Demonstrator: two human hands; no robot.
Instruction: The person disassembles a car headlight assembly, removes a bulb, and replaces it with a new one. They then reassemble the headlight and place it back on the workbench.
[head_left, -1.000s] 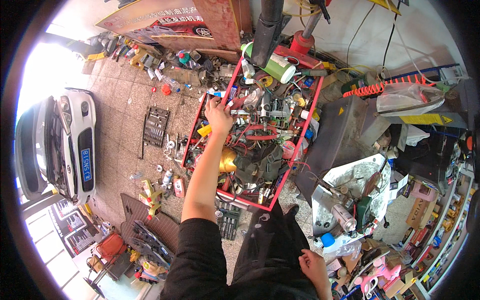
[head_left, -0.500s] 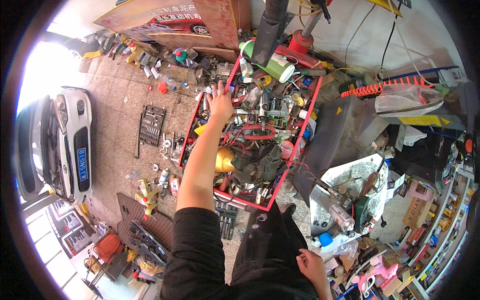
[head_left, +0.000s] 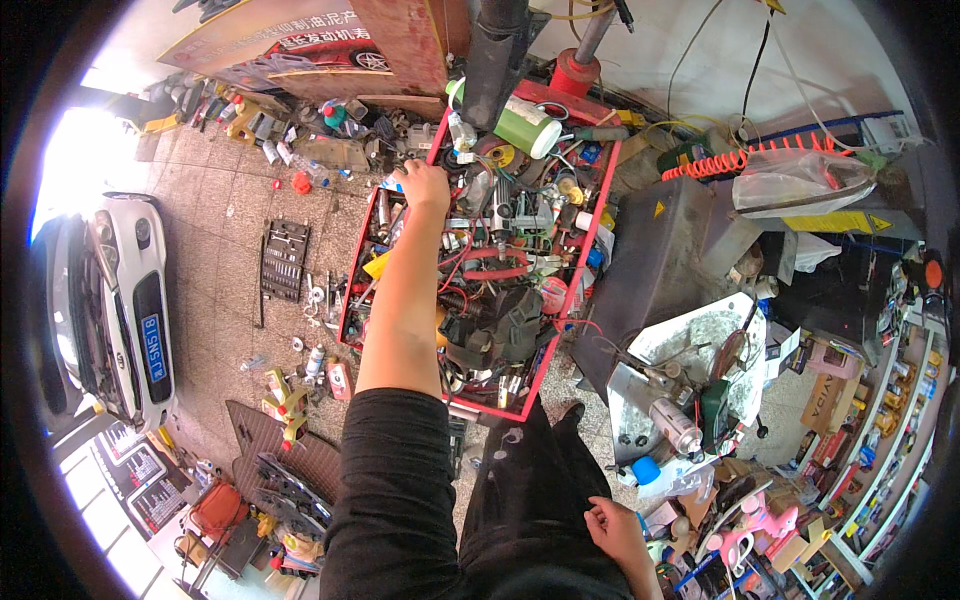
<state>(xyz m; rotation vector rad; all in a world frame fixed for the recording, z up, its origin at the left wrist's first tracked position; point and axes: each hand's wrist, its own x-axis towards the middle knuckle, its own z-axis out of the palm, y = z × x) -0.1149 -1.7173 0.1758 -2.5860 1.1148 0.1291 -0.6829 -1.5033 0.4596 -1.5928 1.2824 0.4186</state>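
Observation:
My left arm reaches over a red-rimmed tray [head_left: 543,378] heaped with tools and parts. At its far left corner my left hand [head_left: 424,186] has its fingers bent down and closed. A small white-and-blue thing [head_left: 391,184] shows at the fingertips; its kind is too small to tell, and the palm side is hidden. Just right of that hand lies a clear plastic bottle [head_left: 462,132], near a green cylinder [head_left: 527,127]. Low by my thigh hangs my right hand [head_left: 614,527], fingers loosely curled in, with nothing visible in them.
A dark post [head_left: 494,70] rises at the tray's far side. On the floor left of it lie a socket set [head_left: 285,260] and scattered small parts. A white car [head_left: 125,300] stands far left. A dark machine with a white cluttered top [head_left: 690,345] stands at the right.
My left hand has gone from spread fingers over the tray to closed fingers at its far left corner. The view has shifted slightly; my right hand stays by my thigh.

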